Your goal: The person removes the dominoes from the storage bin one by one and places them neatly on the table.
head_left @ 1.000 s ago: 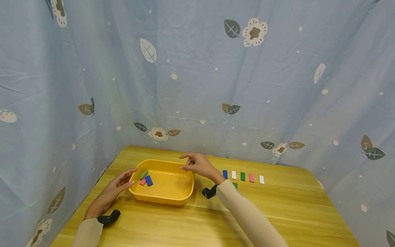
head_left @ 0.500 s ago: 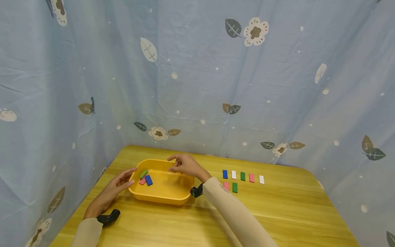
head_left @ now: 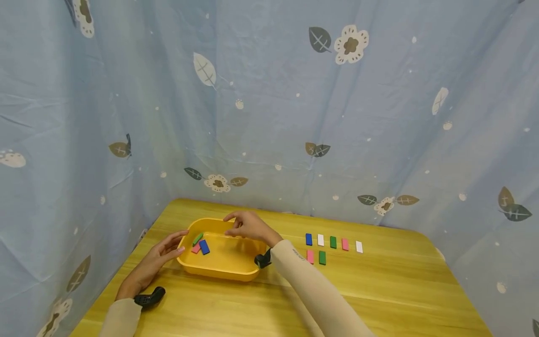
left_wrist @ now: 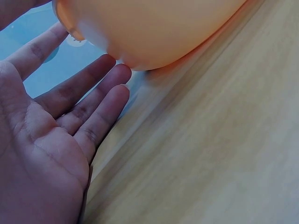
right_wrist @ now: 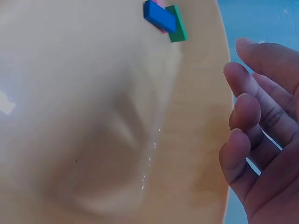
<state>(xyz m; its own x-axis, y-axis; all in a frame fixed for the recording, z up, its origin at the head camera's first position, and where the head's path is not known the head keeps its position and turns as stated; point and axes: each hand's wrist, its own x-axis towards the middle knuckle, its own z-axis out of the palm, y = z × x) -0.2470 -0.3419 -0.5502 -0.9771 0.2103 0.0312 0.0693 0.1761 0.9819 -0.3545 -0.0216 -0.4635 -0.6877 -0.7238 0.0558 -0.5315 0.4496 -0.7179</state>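
Observation:
A yellow plastic tub (head_left: 219,273) stands toward the left of the table. At its left end lie a blue block (head_left: 204,247), a pink block (head_left: 195,249) and a green block (head_left: 197,239), close together; in the right wrist view the blue block (right_wrist: 160,17) overlaps the green one. My left hand (head_left: 155,260) is at the tub's left rim, its fingers relaxed and their tips right by the outer wall (left_wrist: 154,37). Over the back rim hovers my right hand (head_left: 252,226), fingers loosely bent, with nothing visible between thumb and fingertips (right_wrist: 240,77).
Right of the tub, flat blocks lie in a row from a blue one (head_left: 309,239) to a white one (head_left: 359,246). In front of them are a pink block (head_left: 310,256) and a green block (head_left: 322,258). A patterned blue curtain (head_left: 269,117) hangs behind the wooden table (head_left: 400,281).
My right hand has moved left from the tub's right end to over its back rim, and its arm has uncovered the front pink and green blocks. The left hand stays at the rim.

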